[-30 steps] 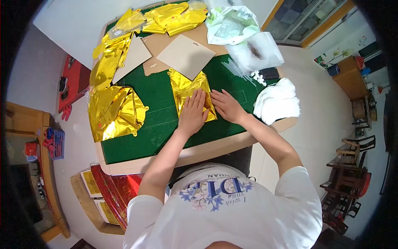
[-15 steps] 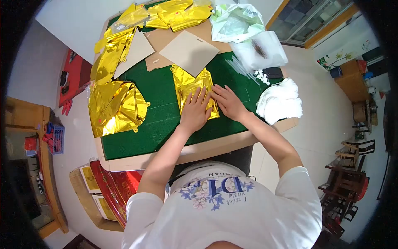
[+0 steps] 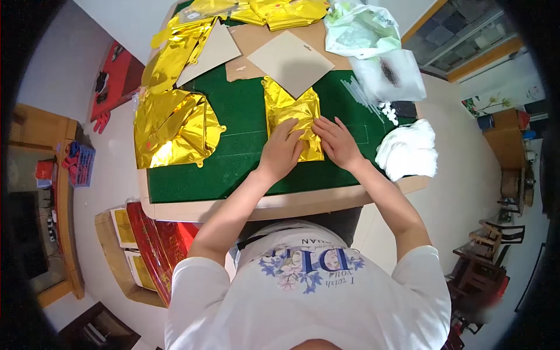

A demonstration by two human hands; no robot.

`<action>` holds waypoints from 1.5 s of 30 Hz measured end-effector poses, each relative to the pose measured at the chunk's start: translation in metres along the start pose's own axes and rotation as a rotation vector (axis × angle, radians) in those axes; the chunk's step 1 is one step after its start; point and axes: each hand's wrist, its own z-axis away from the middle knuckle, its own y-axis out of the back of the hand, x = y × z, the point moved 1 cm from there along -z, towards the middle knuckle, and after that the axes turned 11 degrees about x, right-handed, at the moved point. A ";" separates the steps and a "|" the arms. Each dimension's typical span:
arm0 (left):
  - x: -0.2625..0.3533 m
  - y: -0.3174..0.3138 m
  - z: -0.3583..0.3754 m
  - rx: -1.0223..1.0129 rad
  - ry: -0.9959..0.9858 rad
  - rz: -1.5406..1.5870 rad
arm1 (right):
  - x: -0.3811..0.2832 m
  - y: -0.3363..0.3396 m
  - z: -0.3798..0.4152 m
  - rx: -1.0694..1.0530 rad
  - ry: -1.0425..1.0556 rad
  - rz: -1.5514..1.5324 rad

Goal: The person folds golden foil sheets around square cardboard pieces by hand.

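Note:
A flat, folded gold foil balloon (image 3: 298,119) with small tabs lies on the green tabletop in front of me. My left hand (image 3: 282,150) rests on its lower left part, fingers slightly bent and apart, the thumb reaching inward. On the right edge of the foil lie the outstretched fingers of my right hand (image 3: 338,143). Neither hand grips anything that I can see. A beige card (image 3: 291,61) with a small slot covers the balloon's top end with one corner. To the left sits a larger pile of gold foil balloons (image 3: 175,131).
More gold foil (image 3: 291,13) lies along the back, beside a second card (image 3: 213,55). At the right are a pale green plastic bag (image 3: 361,32), a clear bag (image 3: 391,76), thin clear strips (image 3: 361,96), small white pieces (image 3: 388,112) and a white stack (image 3: 408,150).
My left hand has slid down a little on the foil, its fingers more bent. My right hand stays at the right edge. The whole view has shifted, with the table now further up and right.

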 end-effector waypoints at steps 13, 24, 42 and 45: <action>-0.006 0.018 0.015 -0.113 -0.085 -0.221 | 0.044 -0.007 -0.080 0.328 -0.966 -0.482; -0.011 0.016 0.018 -0.137 -0.103 -0.242 | 0.089 -0.043 -0.153 0.267 -1.294 -0.315; -0.013 0.016 0.022 -0.079 -0.111 -0.236 | 0.116 -0.035 -0.078 0.409 -0.724 -0.486; -0.013 0.015 0.022 -0.083 -0.112 -0.230 | 0.086 -0.030 -0.093 0.569 -0.711 -0.176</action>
